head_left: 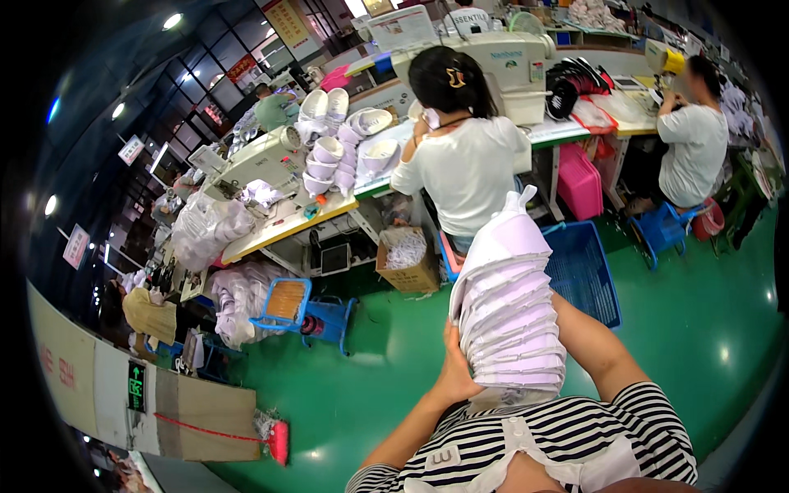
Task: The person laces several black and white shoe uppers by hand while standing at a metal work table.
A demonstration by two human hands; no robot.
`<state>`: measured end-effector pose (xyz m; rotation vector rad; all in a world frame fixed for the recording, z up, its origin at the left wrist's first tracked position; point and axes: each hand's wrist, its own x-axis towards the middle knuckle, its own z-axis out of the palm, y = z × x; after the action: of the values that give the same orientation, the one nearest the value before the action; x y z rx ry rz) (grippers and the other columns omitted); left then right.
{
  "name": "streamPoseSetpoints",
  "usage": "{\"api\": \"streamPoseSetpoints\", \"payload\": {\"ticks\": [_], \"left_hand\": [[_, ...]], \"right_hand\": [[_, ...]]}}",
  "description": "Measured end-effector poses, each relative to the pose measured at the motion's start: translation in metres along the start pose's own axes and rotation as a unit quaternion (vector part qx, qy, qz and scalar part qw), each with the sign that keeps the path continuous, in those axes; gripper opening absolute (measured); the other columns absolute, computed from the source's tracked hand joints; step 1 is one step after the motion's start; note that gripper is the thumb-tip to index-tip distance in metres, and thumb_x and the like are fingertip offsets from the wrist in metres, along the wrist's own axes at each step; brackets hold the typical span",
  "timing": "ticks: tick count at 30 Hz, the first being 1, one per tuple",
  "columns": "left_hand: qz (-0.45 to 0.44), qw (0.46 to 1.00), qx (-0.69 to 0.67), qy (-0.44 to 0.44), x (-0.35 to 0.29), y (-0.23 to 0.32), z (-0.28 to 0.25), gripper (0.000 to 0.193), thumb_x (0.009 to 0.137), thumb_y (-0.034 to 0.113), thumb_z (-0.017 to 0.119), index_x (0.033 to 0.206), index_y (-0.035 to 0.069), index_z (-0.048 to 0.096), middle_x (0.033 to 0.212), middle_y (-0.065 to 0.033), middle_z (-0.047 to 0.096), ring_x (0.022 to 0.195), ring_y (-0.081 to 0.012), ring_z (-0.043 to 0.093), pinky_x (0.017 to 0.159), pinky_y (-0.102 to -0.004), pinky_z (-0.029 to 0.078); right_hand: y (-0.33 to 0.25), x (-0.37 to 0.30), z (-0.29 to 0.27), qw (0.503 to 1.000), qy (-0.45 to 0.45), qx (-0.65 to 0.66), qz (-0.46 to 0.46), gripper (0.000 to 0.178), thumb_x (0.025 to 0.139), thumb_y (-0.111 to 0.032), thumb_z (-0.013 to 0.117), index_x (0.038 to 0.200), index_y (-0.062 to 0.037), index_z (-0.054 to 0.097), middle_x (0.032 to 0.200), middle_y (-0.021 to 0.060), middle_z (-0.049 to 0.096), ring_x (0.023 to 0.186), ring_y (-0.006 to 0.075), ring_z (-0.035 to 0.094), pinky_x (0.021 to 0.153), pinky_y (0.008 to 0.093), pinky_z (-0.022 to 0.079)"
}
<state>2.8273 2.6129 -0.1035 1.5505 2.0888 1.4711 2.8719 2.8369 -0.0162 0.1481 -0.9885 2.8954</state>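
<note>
A tall stack of nested white shoe uppers (514, 316) stands close against my chest, leaning slightly, with a lace-like loop sticking up at its top. My left hand (457, 368) grips its lower left side, thumb toward me and fingers partly behind the pile. From the right, my right forearm (596, 341) reaches to the far side of the stack, which hides the right hand and its fingers. Just beyond the pile, a person in a white top (472, 172) sits at a sewing machine, with more white shoe uppers (333, 160) piled on the table to the left.
A blue crate (604, 271) sits on the green floor right of the stack. Leftward are a cardboard box of scraps (408, 259) and a blue chair (308, 316). Another person (694, 140) works at the far right, near a pink bin (579, 182).
</note>
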Motion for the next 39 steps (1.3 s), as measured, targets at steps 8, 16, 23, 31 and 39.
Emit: {"api": "streamPoseSetpoints", "payload": {"ticks": [8, 16, 23, 31, 39], "left_hand": [[-0.056, 0.970, -0.205, 0.122, 0.047, -0.097, -0.088, 0.117, 0.072, 0.026, 0.085, 0.149, -0.005, 0.003, 0.149, -0.0221, 0.024, 0.137, -0.0297, 0.033, 0.114, -0.0413, 0.025], [-0.054, 0.952, -0.222, 0.203, 0.134, -0.155, -0.230, 0.112, 0.080, 0.018, 0.075, 0.154, 0.003, -0.008, 0.155, -0.0208, 0.021, 0.139, -0.0270, 0.032, 0.112, -0.0386, 0.030], [-0.043, 0.980, -0.043, 0.187, 0.136, -0.218, -0.243, 0.119, 0.065, 0.024, 0.086, 0.148, -0.001, 0.005, 0.147, -0.0239, 0.027, 0.134, -0.0337, 0.037, 0.111, -0.0437, 0.030], [-0.203, 0.963, -0.144, 0.107, 0.160, -0.227, -0.355, 0.106, 0.072, 0.021, 0.087, 0.152, 0.007, 0.019, 0.157, -0.0149, 0.027, 0.142, -0.0309, 0.032, 0.110, -0.0475, 0.034], [-0.361, 0.860, -0.353, 0.072, 0.367, -0.325, -0.424, 0.079, 0.081, 0.034, 0.073, 0.143, -0.002, 0.039, 0.131, -0.0139, 0.055, 0.118, -0.0256, 0.055, 0.102, -0.0356, 0.043]], "right_hand": [[0.007, 0.201, 0.030, 0.996, -0.062, -0.024, 0.050, 0.081, 0.093, -0.071, 0.035, 0.148, -0.0115, 0.038, 0.145, 0.0103, 0.048, 0.131, 0.0249, 0.048, 0.109, 0.0439, 0.040], [0.000, 0.364, 0.026, 0.994, -0.084, -0.023, 0.072, 0.081, 0.093, -0.071, 0.035, 0.148, -0.0116, 0.038, 0.145, 0.0103, 0.048, 0.130, 0.0249, 0.049, 0.109, 0.0440, 0.040], [0.052, 0.429, 0.011, 0.989, -0.020, 0.043, 0.142, 0.066, 0.099, -0.057, 0.042, 0.146, -0.0104, 0.041, 0.141, 0.0077, 0.053, 0.126, 0.0200, 0.053, 0.108, 0.0398, 0.041], [0.096, 0.538, -0.072, 0.950, 0.008, 0.160, 0.267, 0.051, 0.098, -0.047, 0.053, 0.130, -0.0069, 0.057, 0.126, 0.0080, 0.062, 0.108, 0.0171, 0.061, 0.093, 0.0338, 0.049], [0.116, 0.579, -0.113, 0.952, 0.014, 0.110, 0.285, 0.043, 0.099, -0.041, 0.053, 0.125, -0.0062, 0.060, 0.123, 0.0065, 0.063, 0.104, 0.0151, 0.061, 0.091, 0.0317, 0.048]]}}
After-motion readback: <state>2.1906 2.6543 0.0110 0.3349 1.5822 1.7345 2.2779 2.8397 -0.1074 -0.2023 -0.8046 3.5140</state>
